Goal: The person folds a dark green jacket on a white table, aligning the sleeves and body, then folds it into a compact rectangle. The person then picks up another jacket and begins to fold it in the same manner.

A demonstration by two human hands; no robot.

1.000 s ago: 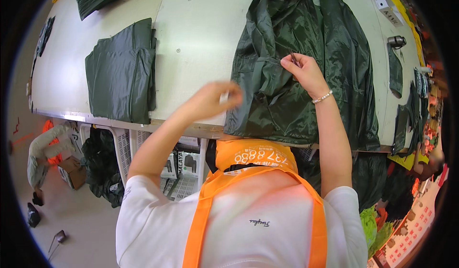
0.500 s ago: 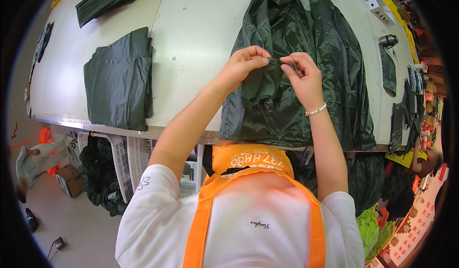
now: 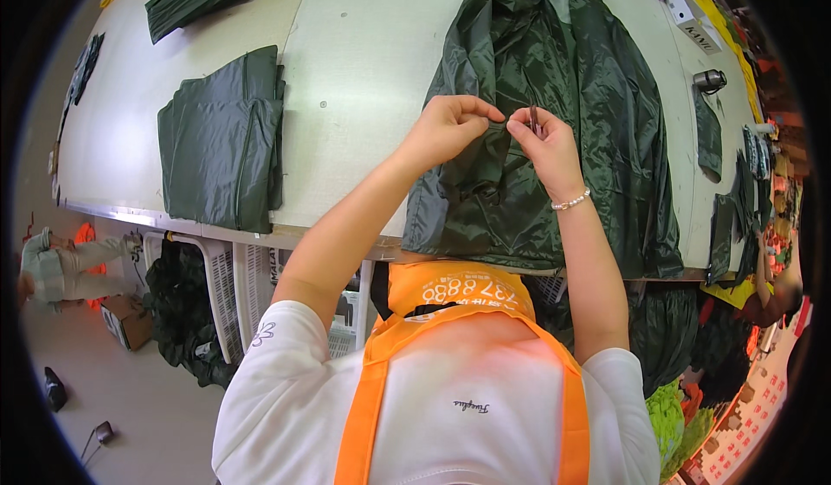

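Observation:
A dark green, shiny raincoat (image 3: 606, 139) lies spread on the table in front of me, collar at the far side. My left hand (image 3: 448, 127) pinches a small raised bit of its cloth between thumb and forefinger. Close beside it, fingertips almost meeting, my right hand (image 3: 547, 143) is closed with thumb and forefinger together at the same bit of cloth. A thin dark tool (image 3: 534, 118), looking like thread snips, sticks up out of the right hand's fingers; its lower part is hidden in the palm.
Folded dark green garments (image 3: 223, 143) lie on the table (image 3: 355, 61) to the left, with another stack (image 3: 199, 0) farther back. A white box (image 3: 692, 17) and a dark flask (image 3: 710, 80) stand at the right. White baskets (image 3: 221, 299) sit below the table's front edge.
The thin dark tool now shows upright in my right hand. Both hands have shifted slightly nearer to me, still at the raincoat's cloth.

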